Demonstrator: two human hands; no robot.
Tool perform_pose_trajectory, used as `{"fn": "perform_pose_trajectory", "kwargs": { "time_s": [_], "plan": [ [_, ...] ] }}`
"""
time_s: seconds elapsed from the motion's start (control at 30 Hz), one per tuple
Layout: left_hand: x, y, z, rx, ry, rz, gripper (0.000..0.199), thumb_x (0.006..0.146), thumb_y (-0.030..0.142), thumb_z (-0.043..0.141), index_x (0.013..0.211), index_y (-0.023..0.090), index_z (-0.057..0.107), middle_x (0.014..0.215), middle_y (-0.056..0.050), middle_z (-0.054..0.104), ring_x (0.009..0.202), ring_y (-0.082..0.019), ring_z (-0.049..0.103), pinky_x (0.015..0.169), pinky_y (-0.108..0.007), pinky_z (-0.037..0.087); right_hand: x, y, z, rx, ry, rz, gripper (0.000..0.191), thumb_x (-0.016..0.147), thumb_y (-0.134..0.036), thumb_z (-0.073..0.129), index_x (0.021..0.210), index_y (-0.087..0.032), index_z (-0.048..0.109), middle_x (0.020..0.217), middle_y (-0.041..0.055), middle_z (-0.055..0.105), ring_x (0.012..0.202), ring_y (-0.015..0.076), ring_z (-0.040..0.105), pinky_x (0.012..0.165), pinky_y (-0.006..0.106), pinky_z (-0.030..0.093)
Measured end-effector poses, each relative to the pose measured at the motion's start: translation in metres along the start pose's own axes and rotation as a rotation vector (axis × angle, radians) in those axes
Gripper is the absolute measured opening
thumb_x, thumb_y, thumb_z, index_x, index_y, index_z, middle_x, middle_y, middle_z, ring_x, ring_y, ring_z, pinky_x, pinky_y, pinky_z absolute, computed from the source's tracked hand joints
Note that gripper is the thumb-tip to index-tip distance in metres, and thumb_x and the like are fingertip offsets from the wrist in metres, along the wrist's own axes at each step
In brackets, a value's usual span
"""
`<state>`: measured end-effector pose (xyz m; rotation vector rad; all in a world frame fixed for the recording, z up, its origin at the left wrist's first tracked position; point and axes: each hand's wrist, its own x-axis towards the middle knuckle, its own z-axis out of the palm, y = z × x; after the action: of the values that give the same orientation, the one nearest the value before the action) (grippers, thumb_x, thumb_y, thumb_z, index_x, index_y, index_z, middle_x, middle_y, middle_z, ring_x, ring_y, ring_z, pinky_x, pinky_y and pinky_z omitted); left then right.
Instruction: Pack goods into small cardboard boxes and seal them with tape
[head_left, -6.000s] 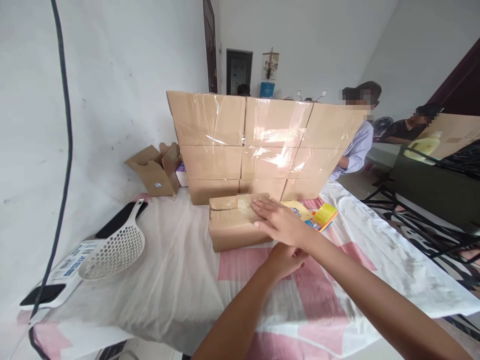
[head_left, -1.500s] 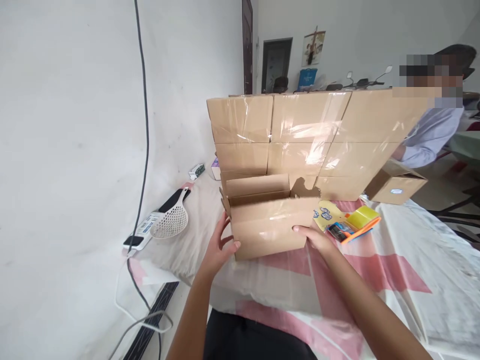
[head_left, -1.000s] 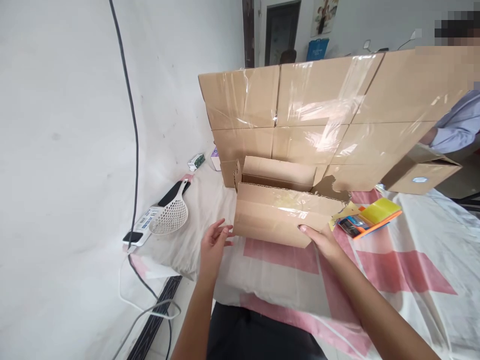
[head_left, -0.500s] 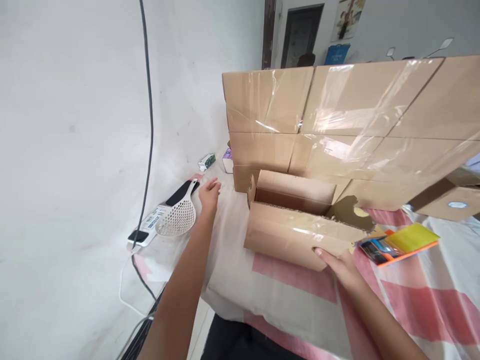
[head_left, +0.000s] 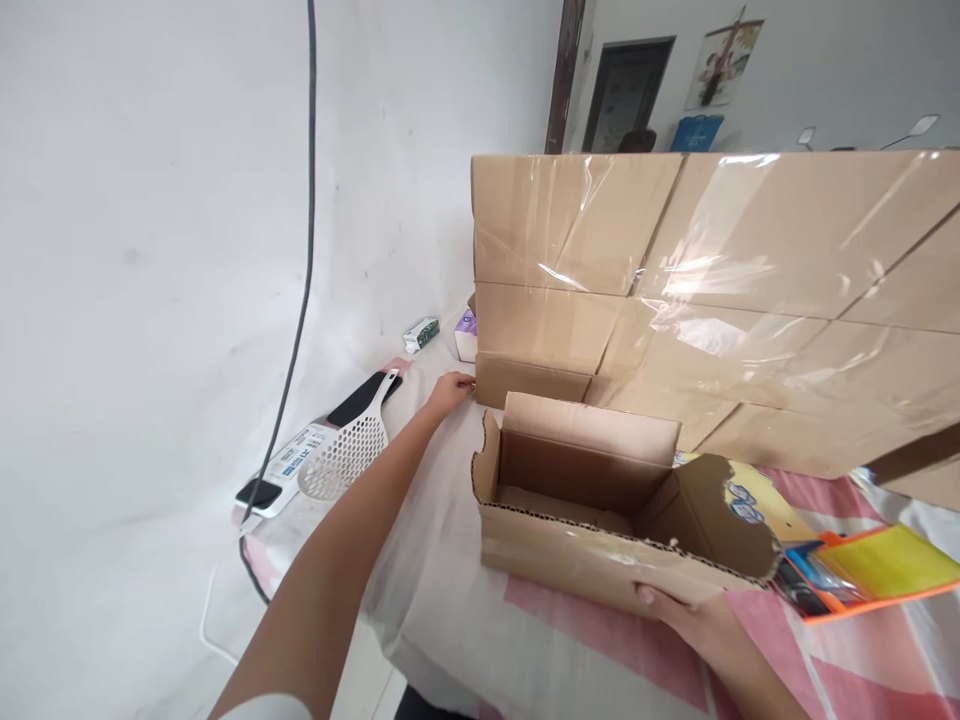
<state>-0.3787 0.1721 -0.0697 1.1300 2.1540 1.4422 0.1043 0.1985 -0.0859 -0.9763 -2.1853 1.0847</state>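
An open-topped cardboard box [head_left: 574, 555] with rough-cut edges sits on the cloth, and inside it I see only bare cardboard. My right hand [head_left: 686, 615] grips its near lower side, thumb on the outer wall and the other fingers hidden beneath. Behind the box stands a large cardboard panel [head_left: 547, 325], creased into sections and covered with shiny clear tape. My left hand [head_left: 452, 390] reaches to the panel's lower left edge, its fingers drawn together and touching that edge.
On the left lie a white perforated scoop [head_left: 349, 455], a dark phone-like slab [head_left: 352, 398] and a white power strip [head_left: 292, 465]. A small green-and-white box [head_left: 421, 334] and a purple-and-white box [head_left: 466, 336] are farther back. An orange-and-yellow packet [head_left: 885, 570] lies right. A black cable [head_left: 309, 200] hangs along the wall.
My left hand has moved right to the panel's lower left edge. The box now appears lower and tipped flatter, showing more of its inside. My right hand still grips it. The view has shifted.
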Motion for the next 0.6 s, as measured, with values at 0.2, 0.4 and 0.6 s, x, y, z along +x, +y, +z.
{"fn": "perform_pose_trajectory", "kwargs": {
  "time_s": [0.2, 0.4, 0.6],
  "plan": [
    [0.003, -0.007, -0.01, -0.005, -0.008, -0.075, 0.032, 0.096, 0.036, 0.064, 0.12, 0.014, 0.063, 0.115, -0.009, 0.067, 0.098, -0.02, 0.067, 0.085, -0.041, 0.059, -0.006, -0.016, -0.002, -0.072, -0.025, 0.012, 0.042, 0.076, -0.067, 0.069, 0.085, -0.029, 0.084, 0.098, 0.0046, 0.08, 0.095, 0.0332, 0.077, 0.083, 0.039, 0.066],
    [0.015, -0.016, -0.031, -0.009, -0.003, -0.183, 0.034, 0.096, 0.037, 0.063, 0.123, 0.016, 0.063, 0.122, -0.01, 0.065, 0.104, -0.022, 0.066, 0.088, -0.042, 0.058, -0.011, -0.027, -0.005, -0.101, 0.004, 0.001, 0.033, 0.079, -0.058, 0.069, 0.085, -0.03, 0.084, 0.094, 0.0021, 0.081, 0.09, 0.0308, 0.078, 0.082, 0.034, 0.066],
    [0.033, -0.035, -0.066, 0.054, 0.265, -0.34, 0.038, 0.096, 0.038, 0.063, 0.127, 0.016, 0.061, 0.128, -0.011, 0.062, 0.111, -0.025, 0.064, 0.093, -0.046, 0.057, -0.017, -0.009, -0.003, -0.215, 0.003, 0.111, 0.021, 0.076, -0.046, 0.07, 0.083, -0.032, 0.085, 0.091, -0.0012, 0.08, 0.084, 0.0292, 0.079, 0.071, 0.029, 0.066]
  ]
}}
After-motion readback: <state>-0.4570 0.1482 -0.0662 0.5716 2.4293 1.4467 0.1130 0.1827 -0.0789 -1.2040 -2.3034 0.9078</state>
